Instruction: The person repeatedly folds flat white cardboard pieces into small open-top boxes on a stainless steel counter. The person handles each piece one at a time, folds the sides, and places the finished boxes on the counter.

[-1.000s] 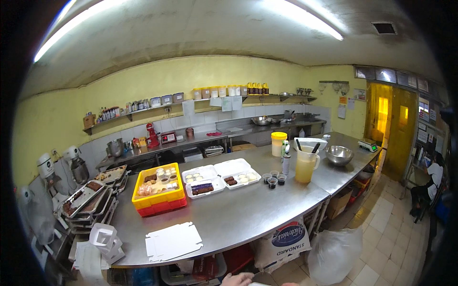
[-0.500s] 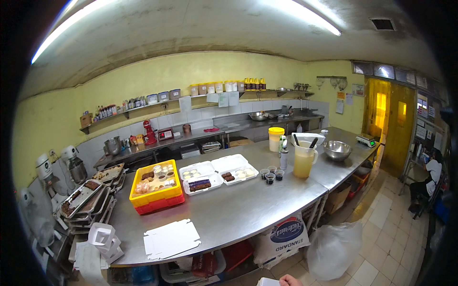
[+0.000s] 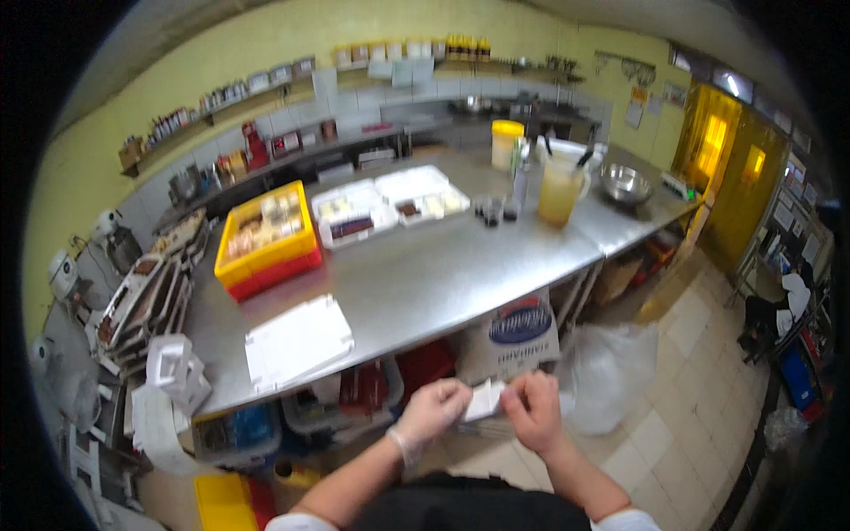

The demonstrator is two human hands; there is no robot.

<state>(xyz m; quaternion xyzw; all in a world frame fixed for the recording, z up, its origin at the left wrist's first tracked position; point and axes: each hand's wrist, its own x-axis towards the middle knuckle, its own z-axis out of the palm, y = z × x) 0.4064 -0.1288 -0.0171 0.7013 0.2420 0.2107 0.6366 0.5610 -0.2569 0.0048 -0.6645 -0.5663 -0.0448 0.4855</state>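
Note:
In front of my body, beyond the near edge of the steel table [image 3: 416,283], I hold a small white piece of folded cardboard [image 3: 483,401]. My left hand [image 3: 431,411], in a clear glove, pinches its left side. At its right side, my bare right hand [image 3: 533,412] has its fingers curled closed on the card. A stack of flat white box blanks [image 3: 299,343] lies on the table's near left part. Left of that stand white folded boxes [image 3: 175,372], open-topped. Motion blurs the card's details.
Yellow and red stacked crates [image 3: 270,243] hold baked goods. Right of them are open white clamshells [image 3: 354,214], small dark-filled cups [image 3: 490,212], a yellow-liquid pitcher [image 3: 560,196] and a steel bowl [image 3: 625,184]. Below sit a sack [image 3: 506,345] and a plastic bag [image 3: 611,372]. A seated person [image 3: 779,305] is far right.
My view has tipped downward. Both hands and forearms now show, with the white card between them; before, only some fingers and a white edge appeared at the bottom.

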